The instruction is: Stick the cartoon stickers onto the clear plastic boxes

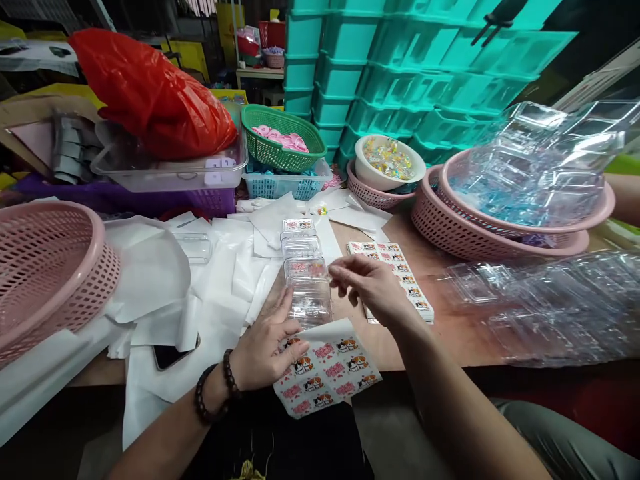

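My left hand (270, 347), with a beaded bracelet at the wrist, pinches a sheet of cat-and-dog stickers (333, 373) at the table's front edge. Its forefinger reaches up beside a row of clear plastic boxes (310, 300). Over the right side of that row is my right hand (363, 283), its thumb and forefinger pressed together; whatever they hold is too small to make out. Pink-and-orange printed stickers show on the farther boxes (299, 225). To the right of the row lies a stack of sticker sheets (413, 287), partly behind my right hand.
White backing paper (215, 300) and a phone (175, 353) lie at the left, beside a pink basket (95, 267). Clear boxes (575, 307) and pink baskets (430, 213) fill the right. Behind stand a green basket (300, 157), a white bowl (417, 167) and teal crates (335, 73). Another person's arm (623, 197) shows at the right edge.
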`<action>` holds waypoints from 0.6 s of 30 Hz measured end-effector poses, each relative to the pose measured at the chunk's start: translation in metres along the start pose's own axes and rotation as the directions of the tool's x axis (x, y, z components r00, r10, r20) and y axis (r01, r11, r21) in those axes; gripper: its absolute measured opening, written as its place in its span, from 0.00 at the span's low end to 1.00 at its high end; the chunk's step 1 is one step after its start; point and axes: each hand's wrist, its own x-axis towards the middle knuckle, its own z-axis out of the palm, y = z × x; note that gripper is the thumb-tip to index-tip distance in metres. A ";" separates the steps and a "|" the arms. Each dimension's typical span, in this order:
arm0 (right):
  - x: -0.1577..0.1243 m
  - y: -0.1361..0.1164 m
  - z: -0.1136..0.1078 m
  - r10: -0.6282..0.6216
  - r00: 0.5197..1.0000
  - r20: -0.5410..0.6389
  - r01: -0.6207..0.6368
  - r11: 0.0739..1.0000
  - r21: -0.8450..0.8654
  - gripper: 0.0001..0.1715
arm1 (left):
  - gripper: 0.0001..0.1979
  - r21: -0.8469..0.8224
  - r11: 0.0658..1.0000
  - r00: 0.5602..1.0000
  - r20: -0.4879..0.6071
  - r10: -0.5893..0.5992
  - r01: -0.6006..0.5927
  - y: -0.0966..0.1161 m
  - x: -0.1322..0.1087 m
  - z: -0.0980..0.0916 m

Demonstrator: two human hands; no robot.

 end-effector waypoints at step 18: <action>0.004 0.020 0.025 0.276 0.960 0.040 -0.276 0.961 -0.021 0.21 | 0.12 -0.016 0.999 0.995 0.095 -0.040 0.041 -0.004 -0.004 -0.006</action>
